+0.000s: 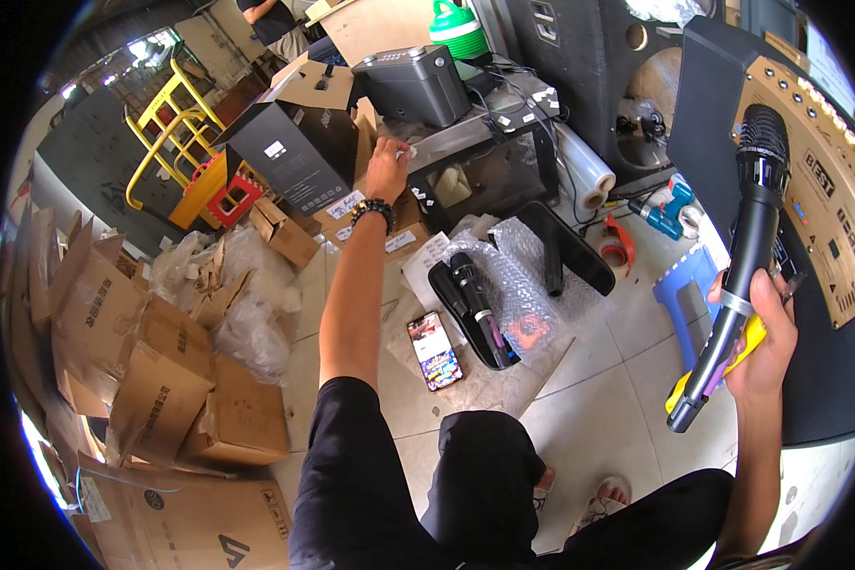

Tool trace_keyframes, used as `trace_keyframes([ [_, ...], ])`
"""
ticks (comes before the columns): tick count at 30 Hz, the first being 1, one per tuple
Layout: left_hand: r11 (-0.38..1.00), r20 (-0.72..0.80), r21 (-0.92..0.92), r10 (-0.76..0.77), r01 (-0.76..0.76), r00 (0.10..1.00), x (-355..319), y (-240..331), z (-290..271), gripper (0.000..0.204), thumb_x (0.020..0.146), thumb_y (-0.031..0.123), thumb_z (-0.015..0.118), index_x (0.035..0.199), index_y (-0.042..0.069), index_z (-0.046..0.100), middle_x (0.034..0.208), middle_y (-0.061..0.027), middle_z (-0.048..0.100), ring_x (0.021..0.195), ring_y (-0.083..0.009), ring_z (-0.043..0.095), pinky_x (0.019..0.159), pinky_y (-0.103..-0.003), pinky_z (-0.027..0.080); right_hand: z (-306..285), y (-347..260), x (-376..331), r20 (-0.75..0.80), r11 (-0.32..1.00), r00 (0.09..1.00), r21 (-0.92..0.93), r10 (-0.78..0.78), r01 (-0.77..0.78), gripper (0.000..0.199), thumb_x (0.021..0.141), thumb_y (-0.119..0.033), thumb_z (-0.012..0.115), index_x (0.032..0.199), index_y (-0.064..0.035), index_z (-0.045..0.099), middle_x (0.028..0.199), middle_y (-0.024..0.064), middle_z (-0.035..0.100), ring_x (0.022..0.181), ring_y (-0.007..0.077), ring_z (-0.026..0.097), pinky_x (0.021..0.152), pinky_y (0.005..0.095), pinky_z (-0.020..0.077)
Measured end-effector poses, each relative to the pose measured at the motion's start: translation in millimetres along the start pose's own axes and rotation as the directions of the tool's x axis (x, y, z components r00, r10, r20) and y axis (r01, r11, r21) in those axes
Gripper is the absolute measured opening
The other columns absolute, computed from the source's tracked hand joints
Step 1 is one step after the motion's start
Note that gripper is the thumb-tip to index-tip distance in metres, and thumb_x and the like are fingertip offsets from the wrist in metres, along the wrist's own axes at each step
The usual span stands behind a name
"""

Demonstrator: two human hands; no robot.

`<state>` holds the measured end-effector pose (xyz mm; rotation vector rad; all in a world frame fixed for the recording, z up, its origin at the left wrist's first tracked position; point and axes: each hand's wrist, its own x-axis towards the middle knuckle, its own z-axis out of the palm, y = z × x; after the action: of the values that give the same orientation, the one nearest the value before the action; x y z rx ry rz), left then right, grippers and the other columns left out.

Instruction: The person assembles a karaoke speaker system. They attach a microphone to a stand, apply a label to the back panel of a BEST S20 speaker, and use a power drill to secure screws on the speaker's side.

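Observation:
My right hand [765, 342] is closed around a black wireless microphone [752, 223], its mesh head up and a pale ring around its body. A yellow-handled tool [752, 334] sits in the same grip, partly hidden by the microphone. My left hand [386, 173], with dark beads at the wrist, reaches to the front edge of the low stand [451, 141]. Its fingers are drawn together at a small whitish bit too small to name. Between my arms, an open black case [446, 302] holds a second microphone [472, 290], with bubble wrap [518, 271] beside it.
A phone [434, 351] lies lit on the floor. Cardboard boxes [161, 380] and plastic wrap crowd the left, near a yellow trolley [176, 123]. A black speaker [411, 85] tops the stand. Right are a drill [670, 209], red tape [617, 249] and a large gold-panelled speaker [712, 95].

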<state>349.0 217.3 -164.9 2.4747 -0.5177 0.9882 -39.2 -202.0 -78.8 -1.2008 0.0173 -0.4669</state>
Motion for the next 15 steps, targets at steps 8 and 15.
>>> trace_keyframes([
  [8,0.969,-0.061,0.237,-0.059,0.072,0.996,9,-7,29,0.021,0.083,0.021,0.073,0.099,0.010,0.063,0.106,-0.0086,0.059,0.099,-0.0310,0.063,0.082,-0.045,0.045,-3,9,11,0.015,0.998,1.000,-0.055,0.012,-0.011,0.032,0.089,-0.027,0.061,0.106,0.0005,0.057,0.078,0.0137,0.068,0.047,0.0060,0.049,0.041,0.0166,0.0342],
  [15,0.965,-0.053,0.225,-0.125,0.134,0.991,20,-5,17,0.030,0.080,0.019,0.075,0.104,0.011,0.059,0.109,-0.0087,0.058,0.095,-0.0329,0.064,0.079,-0.048,0.049,-6,17,15,-0.012,0.996,0.999,-0.080,0.034,-0.034,0.035,0.090,-0.028,0.061,0.110,0.0006,0.056,0.077,0.0131,0.065,0.050,0.0066,0.049,0.044,0.0184,0.0351],
])
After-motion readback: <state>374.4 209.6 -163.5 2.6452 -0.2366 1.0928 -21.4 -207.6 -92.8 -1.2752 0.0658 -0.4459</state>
